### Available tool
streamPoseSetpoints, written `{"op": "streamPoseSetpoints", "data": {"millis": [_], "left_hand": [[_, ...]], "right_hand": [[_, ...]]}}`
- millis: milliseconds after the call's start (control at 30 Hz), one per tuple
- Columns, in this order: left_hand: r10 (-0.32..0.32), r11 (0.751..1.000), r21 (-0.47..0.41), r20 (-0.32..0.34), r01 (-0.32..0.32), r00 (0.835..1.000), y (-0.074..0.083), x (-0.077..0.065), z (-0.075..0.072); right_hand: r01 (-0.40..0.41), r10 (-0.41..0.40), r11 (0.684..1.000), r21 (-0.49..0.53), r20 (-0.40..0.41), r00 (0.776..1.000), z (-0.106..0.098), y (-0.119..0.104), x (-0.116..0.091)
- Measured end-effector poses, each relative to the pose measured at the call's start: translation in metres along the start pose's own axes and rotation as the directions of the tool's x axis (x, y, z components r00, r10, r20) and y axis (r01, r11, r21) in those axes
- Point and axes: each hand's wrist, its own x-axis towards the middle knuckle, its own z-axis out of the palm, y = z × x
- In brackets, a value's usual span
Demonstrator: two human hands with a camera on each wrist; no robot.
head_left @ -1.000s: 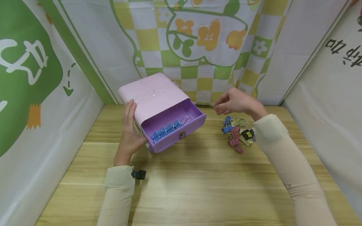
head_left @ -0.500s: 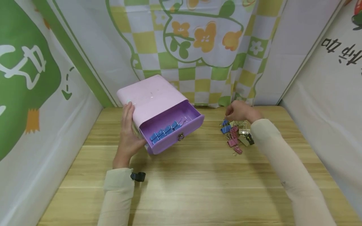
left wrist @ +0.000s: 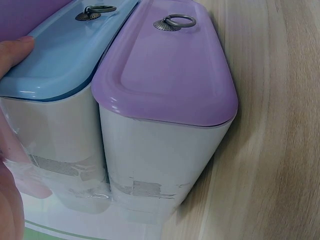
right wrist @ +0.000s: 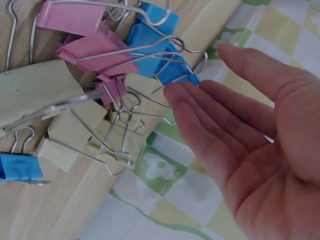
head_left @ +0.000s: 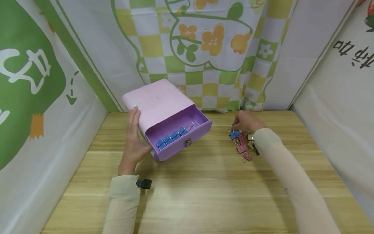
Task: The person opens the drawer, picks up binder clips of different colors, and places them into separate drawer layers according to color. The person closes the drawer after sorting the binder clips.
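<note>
My left hand lies against the left side of a pink drawer box, fingertips at its top edge. In the left wrist view, the thumb touches a closed blue drawer front. The box's purple top drawer is pulled out, with several blue binder clips in a row inside. My right hand is over a pile of loose binder clips. In the right wrist view, its fingertips are at a blue binder clip, thumb apart from the fingers; the pile includes pink binder clips.
Below the blue drawer is a closed purple drawer with a ring pull. The wooden table extends in front of the box and the pile. A checkered curtain hangs along the table's back edge.
My right hand has moved right and down from beside the open drawer to the clip pile. The left hand stays at the box, and the row of blue clips stays in the drawer.
</note>
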Motion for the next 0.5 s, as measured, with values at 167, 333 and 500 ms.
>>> {"op": "streamPoseSetpoints", "data": {"millis": [167,333,500], "left_hand": [[0.001,1.000,-0.006,-0.004,-0.001,1.000,0.000,0.000,0.001],[-0.002,1.000,-0.018,-0.002,0.002,1.000,-0.001,0.000,0.002],[-0.008,1.000,-0.008,0.003,0.008,1.000,-0.001,0.000,0.002]], "right_hand": [[-0.023,0.023,1.000,0.009,-0.007,1.000,0.005,0.000,0.004],[-0.040,0.040,0.999,0.021,-0.010,0.999,0.011,0.002,0.009],[-0.028,0.028,1.000,-0.001,-0.020,0.999,0.013,-0.004,0.011]]}}
